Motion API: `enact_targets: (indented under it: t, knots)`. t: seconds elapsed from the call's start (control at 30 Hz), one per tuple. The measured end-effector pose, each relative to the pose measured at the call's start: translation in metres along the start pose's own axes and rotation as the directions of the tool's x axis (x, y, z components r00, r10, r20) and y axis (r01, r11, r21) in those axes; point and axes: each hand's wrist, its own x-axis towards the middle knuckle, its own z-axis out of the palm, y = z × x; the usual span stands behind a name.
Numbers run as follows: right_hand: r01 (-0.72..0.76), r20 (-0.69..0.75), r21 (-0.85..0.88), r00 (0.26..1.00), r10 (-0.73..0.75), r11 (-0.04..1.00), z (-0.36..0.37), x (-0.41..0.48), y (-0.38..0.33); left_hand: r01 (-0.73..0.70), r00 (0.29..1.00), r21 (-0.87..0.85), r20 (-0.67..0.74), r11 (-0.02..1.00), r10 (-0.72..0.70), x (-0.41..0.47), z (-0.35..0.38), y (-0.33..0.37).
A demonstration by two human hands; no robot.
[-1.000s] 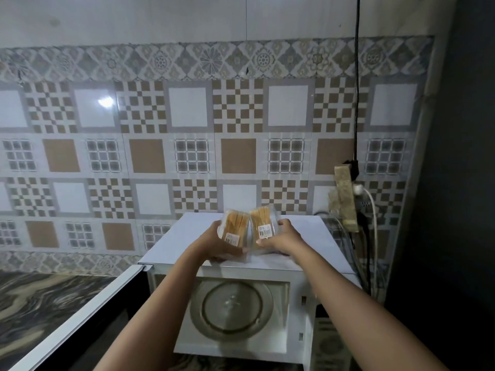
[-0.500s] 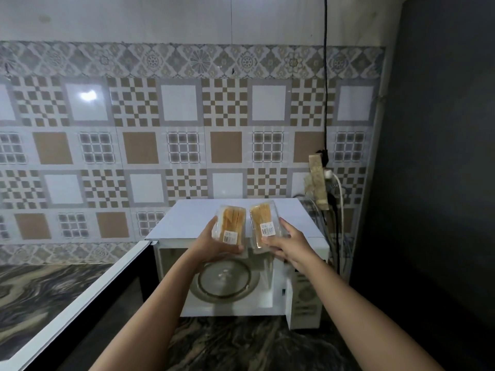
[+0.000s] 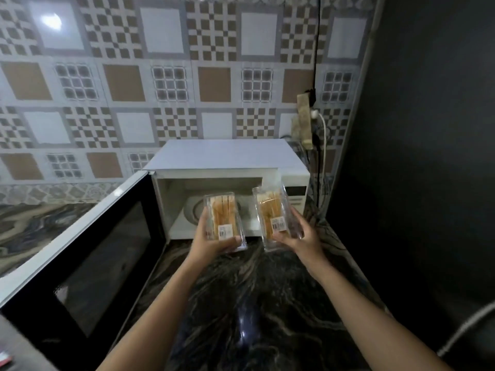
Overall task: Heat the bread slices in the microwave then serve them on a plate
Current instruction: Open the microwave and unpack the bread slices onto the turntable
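Before microwave (image 3: 227,156), hands (image 3: 214,246) (image 3: 304,241) grip bread packs (image 3: 223,214) (image 3: 272,210).

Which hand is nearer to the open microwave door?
Left. The left hand is just right of the door; the right hand is farther right, below the control panel.

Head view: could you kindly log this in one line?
left hand: left bread pack | right hand: right bread pack | microwave: open

bare left hand (image 3: 213,243), bare right hand (image 3: 304,241), bare forearms (image 3: 163,306)
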Motion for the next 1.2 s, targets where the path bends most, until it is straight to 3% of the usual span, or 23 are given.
enact_targets:
  t: [0.27, 0.47, 0.63, 0.77, 1.0, 1.1, 1.2]
  knots:
    - [-0.302, -0.075, -0.072, 0.952, 0.296, 0.951, -0.019, -0.045, 0.102, 0.205, 0.972, 0.053, -0.129, 0.977, -0.197, -0.061, 0.015, -0.097]
    - [-0.383, -0.089, -0.069, 0.922, 0.377, 0.921, -0.022, -0.046, 0.127, 0.239, 0.969, 0.135, -0.098, 0.962, -0.227, -0.063, 0.025, -0.125]
    - [-0.298, -0.121, -0.381, 0.954, 0.273, 0.875, -0.032, -0.043, 0.131, 0.257, 0.966, 0.388, -0.136, 0.885, -0.220, -0.054, 0.029, -0.134]
    - [-0.338, -0.229, -0.564, 0.941, 0.250, 0.754, -0.042, -0.038, 0.139, 0.343, 0.939, 0.529, -0.221, 0.776, -0.264, -0.046, 0.033, -0.135]
    - [-0.318, -0.315, -0.691, 0.941, 0.125, 0.649, -0.044, -0.038, 0.124, 0.182, 0.982, 0.541, -0.139, 0.821, -0.127, -0.065, 0.029, -0.140]
    - [-0.091, -0.235, -0.774, 0.960, -0.151, 0.627, -0.032, -0.041, 0.105, 0.168, 0.982, 0.438, -0.157, 0.883, -0.108, -0.082, 0.021, -0.140]
    - [0.221, -0.015, -0.774, 0.931, -0.365, 0.594, -0.011, -0.043, 0.094, 0.167, 0.979, 0.417, -0.180, 0.893, -0.099, -0.097, 0.012, -0.142]
